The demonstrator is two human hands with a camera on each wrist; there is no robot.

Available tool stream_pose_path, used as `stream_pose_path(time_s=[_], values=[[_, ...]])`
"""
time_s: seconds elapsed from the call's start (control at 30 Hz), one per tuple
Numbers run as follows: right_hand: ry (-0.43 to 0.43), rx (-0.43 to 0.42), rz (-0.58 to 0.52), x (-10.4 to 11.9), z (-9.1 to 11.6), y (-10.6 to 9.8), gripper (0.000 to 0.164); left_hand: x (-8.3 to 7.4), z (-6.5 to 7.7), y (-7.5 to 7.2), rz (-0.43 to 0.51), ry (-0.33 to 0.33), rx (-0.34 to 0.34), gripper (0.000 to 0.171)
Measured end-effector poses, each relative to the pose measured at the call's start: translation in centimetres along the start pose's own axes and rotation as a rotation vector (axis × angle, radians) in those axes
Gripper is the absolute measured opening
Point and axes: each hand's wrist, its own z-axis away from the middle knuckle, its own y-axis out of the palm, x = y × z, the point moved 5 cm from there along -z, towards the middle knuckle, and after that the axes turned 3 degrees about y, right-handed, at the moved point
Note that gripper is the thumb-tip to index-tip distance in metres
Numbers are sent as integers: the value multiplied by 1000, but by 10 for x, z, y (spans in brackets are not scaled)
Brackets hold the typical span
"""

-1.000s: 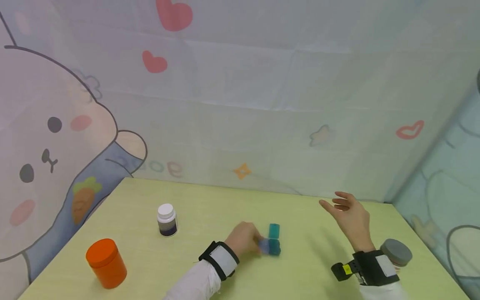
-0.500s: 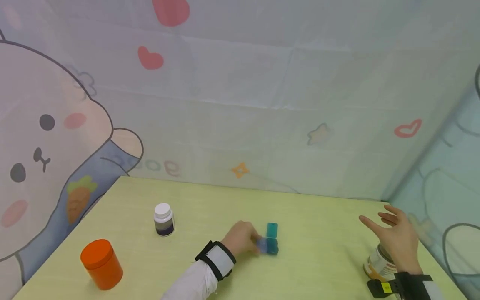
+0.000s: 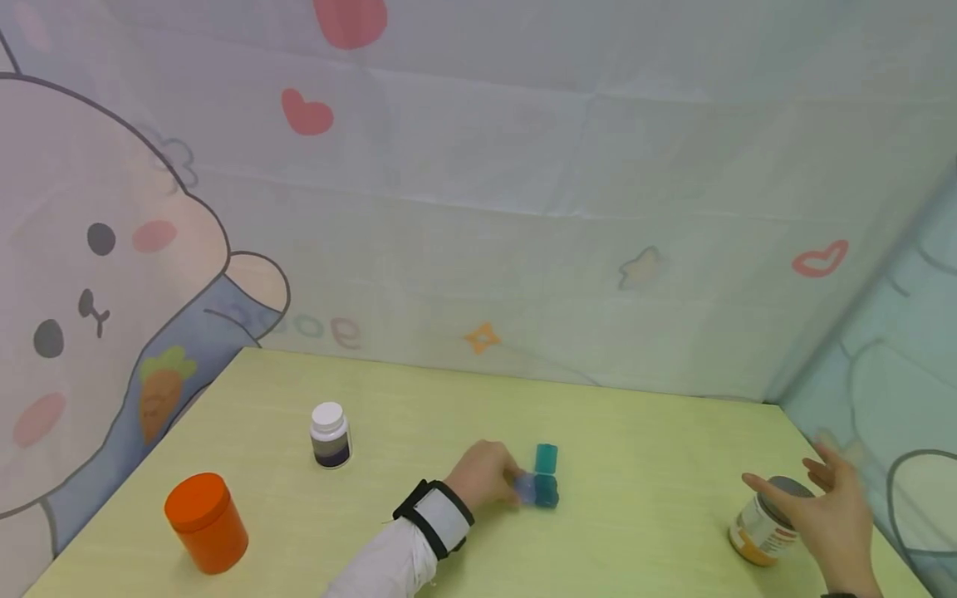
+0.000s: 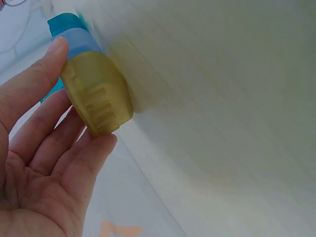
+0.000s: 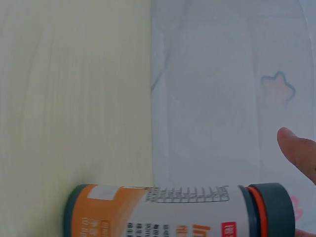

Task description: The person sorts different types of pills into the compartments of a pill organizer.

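My left hand (image 3: 482, 475) pinches a small pill organizer (image 4: 98, 89) between thumb and fingers, down at the table. The left wrist view shows its yellow and blue compartments, with teal behind. In the head view, a teal lid (image 3: 547, 458) stands flipped open beyond the teal compartment (image 3: 547, 492); my fingers hide the near end. My right hand (image 3: 837, 515) is beside a supplement bottle (image 3: 758, 531) with a grey cap and a white and orange label. Its thumb and fingers are spread around the cap's height, not closed on it. The bottle (image 5: 182, 212) looks upright on the table.
An orange jar (image 3: 209, 527) with an orange lid stands at the front left of the table (image 3: 419, 407). Behind it is a small white-capped bottle (image 3: 330, 436) with a dark lower label. A printed cloth (image 3: 478, 208) hangs along the table's back edge.
My right hand has moved right and down, from above the table to the right side of the grey-capped bottle, which now shows more fully. My left hand stays on the pill organizer.
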Motion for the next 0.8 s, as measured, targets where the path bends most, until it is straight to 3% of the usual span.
stream_pose_path(time_s=[0.27, 0.53, 0.8], values=[[159, 57, -57, -30, -1, 16, 108, -2, 0, -1, -2, -2, -5, 31], [236, 78, 13, -46, -1, 26, 101, 0, -2, 0, 6, -14, -12, 32], [249, 65, 0, -51, -2, 26, 96, 0, -5, 5, -1, -5, -21, 34]])
